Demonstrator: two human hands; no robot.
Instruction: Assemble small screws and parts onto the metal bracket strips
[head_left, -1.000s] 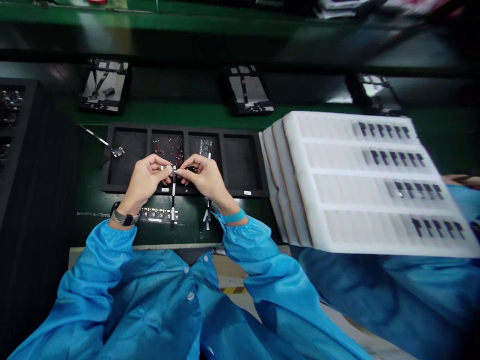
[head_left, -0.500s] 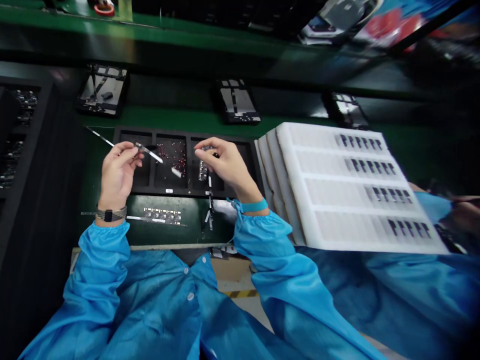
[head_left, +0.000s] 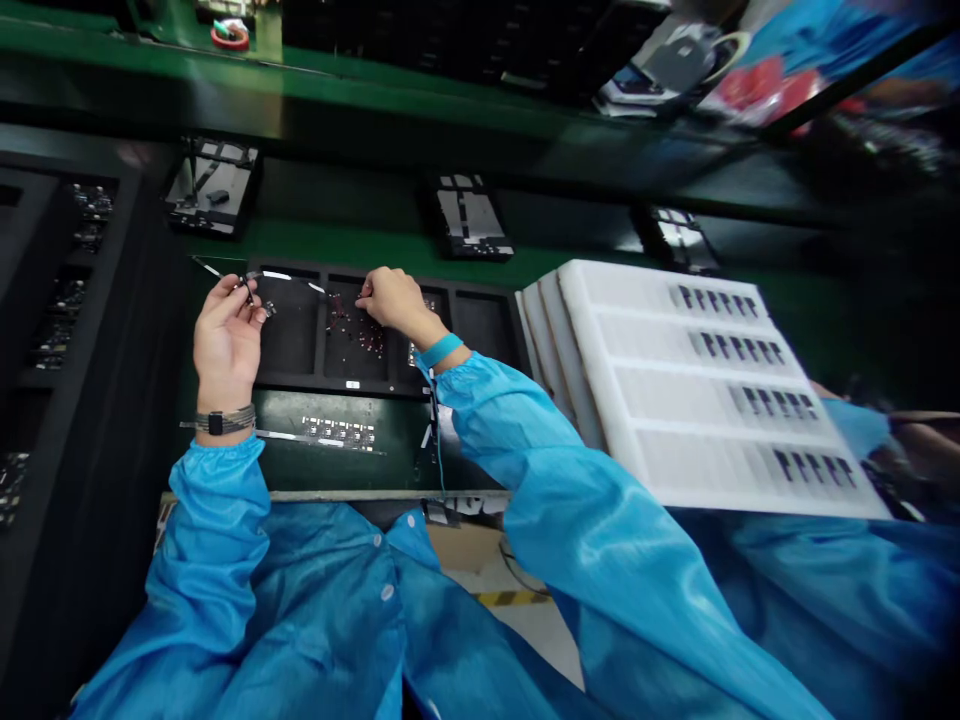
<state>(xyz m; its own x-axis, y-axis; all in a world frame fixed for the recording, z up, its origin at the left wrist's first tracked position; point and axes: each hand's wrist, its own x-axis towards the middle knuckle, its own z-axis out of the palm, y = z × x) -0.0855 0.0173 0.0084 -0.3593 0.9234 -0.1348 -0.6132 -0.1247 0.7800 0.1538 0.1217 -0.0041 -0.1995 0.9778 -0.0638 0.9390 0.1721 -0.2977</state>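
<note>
Flex strip: pinched in our left hand, over the black tray's left end | our right hand just slid left to the red-wired bits, fingertips bunched, can't tell on what | so one hand's holding, one's at the parts now

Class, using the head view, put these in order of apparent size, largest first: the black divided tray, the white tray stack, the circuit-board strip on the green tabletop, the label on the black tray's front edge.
1. White tray stack
2. Black divided tray, partly covered
3. Circuit-board strip
4. Label
</note>
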